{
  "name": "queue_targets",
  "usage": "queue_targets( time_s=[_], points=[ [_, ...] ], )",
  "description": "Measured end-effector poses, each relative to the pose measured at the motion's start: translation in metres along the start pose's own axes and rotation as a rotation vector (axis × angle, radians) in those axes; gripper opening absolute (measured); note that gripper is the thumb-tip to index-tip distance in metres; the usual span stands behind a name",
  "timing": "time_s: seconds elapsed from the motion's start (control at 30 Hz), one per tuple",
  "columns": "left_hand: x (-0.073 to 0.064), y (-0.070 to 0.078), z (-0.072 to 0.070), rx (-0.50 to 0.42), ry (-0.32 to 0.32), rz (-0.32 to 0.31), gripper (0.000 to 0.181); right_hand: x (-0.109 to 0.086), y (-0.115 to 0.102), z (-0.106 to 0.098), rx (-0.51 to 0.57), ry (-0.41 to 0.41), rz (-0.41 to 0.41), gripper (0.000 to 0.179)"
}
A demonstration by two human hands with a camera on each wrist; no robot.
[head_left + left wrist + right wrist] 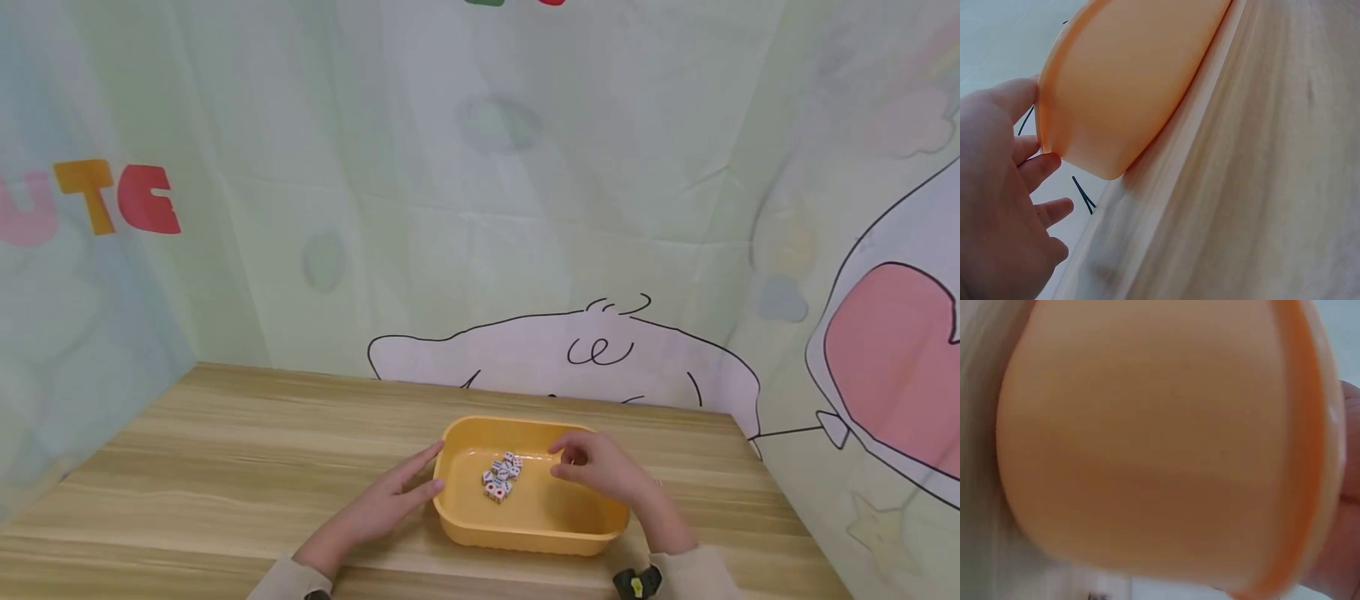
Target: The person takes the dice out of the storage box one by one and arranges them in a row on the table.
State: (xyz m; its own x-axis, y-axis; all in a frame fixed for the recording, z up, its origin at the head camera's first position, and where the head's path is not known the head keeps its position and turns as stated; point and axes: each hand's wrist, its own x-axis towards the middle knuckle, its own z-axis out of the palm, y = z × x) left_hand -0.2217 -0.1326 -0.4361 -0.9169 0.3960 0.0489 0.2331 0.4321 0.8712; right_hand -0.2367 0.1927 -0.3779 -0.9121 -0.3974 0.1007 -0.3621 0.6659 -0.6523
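Observation:
A yellow-orange plastic basin [525,533] stands on the wooden table, and a small heap of white dice [498,479] lies on its floor, left of the middle. Outside its left end, my left hand [386,500] has its fingers extended, fingertips at the rim. The left wrist view shows that hand [997,181] beside the basin wall [1129,75], fingers spread. Over the right end of the basin, my right hand [603,467] has thumb and forefinger bent but apart, with nothing showing between them. In the right wrist view the basin's outer wall [1147,437] hides most of that hand [1347,506].
The wooden table [225,467] extends on both sides of the basin. Behind it hangs a pale printed cloth [420,208] with cartoon figures and letters, which also runs along the left and right sides.

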Motion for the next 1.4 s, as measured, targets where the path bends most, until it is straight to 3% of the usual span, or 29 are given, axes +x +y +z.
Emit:
queue_targets(
  time_s=[0.47, 0.87, 1.4],
  points=[
    [-0.001, 0.002, 0.0, 0.0, -0.003, -0.005, 0.064, 0.019, -0.013, 0.033, 0.058, -0.086, -0.082, 0.018],
    [0.001, 0.003, 0.001, -0.009, -0.009, -0.003, 0.064, 0.026, -0.011, 0.053, 0.067, -0.156, -0.028, 0.014],
    [0.001, 0.002, 0.0, -0.007, -0.004, -0.021, 0.063, 0.028, -0.01, 0.057, 0.0, -0.172, -0.017, 0.012]
  ],
)
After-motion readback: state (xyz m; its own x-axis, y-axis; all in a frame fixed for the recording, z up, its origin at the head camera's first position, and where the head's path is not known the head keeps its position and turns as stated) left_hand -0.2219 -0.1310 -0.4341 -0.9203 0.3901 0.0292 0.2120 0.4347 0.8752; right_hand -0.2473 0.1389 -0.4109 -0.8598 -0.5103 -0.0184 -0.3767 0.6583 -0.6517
